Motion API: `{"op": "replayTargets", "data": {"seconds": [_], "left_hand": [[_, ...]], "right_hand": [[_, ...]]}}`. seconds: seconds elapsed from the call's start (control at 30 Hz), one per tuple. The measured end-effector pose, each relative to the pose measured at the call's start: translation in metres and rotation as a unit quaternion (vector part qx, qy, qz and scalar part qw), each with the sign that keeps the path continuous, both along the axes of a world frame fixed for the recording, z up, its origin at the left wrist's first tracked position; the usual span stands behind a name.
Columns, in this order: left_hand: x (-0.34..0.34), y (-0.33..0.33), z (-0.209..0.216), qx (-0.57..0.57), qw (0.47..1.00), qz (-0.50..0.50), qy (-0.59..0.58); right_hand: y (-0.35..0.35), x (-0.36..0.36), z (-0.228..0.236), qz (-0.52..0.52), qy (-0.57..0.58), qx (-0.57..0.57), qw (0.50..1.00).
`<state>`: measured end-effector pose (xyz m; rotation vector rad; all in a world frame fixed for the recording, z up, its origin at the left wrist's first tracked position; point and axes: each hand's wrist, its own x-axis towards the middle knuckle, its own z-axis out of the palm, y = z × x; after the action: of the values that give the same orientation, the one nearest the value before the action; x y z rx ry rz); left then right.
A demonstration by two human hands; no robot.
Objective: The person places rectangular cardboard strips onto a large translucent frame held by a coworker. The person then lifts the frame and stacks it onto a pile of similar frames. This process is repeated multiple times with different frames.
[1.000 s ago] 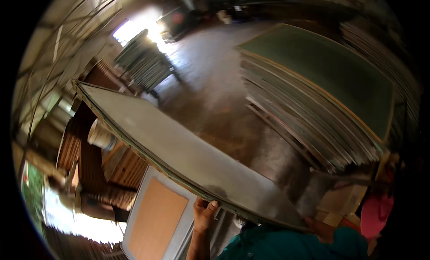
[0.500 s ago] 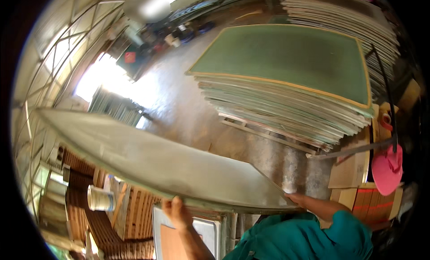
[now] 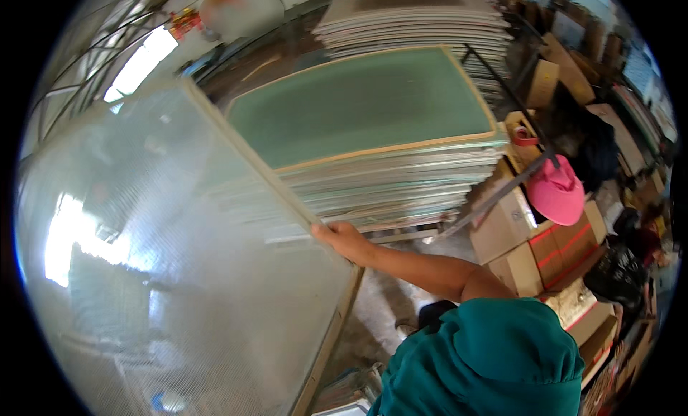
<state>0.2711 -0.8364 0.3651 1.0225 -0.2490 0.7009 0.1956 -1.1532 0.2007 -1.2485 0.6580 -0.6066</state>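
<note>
A large framed mesh screen (image 3: 193, 280), pale and see-through, stands raised and tilted across the left half of the view. My right hand (image 3: 345, 242) is closed on its right-hand rim, near the lower corner. Bright window light shows in the mesh. My left hand does not show. Just beyond the screen is a tall stack of similar frames (image 3: 401, 190), topped by a green mesh screen (image 3: 358, 104) with a yellowish border. Part of this stack shows through the raised mesh.
Another stack of frames (image 3: 416, 29) stands farther back. A dark metal bar (image 3: 512, 101) slants down at the right, near a pink cap (image 3: 557, 190). Cardboard boxes (image 3: 505, 219) and a black plastic bag (image 3: 615, 276) lie to the right.
The held screen has swung from nearly edge-on to showing its broad face at the left. My left hand has gone out of sight. The view has turned right.
</note>
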Motion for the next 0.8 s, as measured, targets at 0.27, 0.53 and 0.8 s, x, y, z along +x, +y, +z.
{"op": "replayTargets", "data": {"seconds": [0.27, 0.53, 0.8], "left_hand": [[0.005, -0.107, -0.033, -0.072, 0.978, -0.15, 0.126], [0.01, -0.28, -0.106, 0.105, 0.865, -0.393, 0.295], [0.006, -0.451, -0.163, 0.174, 0.739, -0.543, 0.359]], "right_hand": [[-0.117, -0.142, 0.064, -0.287, -0.017, -0.075, 0.955], [-0.206, -0.264, 0.095, -0.429, 0.141, -0.14, 0.881], [-0.299, -0.342, 0.064, -0.463, 0.361, -0.186, 0.788]]}}
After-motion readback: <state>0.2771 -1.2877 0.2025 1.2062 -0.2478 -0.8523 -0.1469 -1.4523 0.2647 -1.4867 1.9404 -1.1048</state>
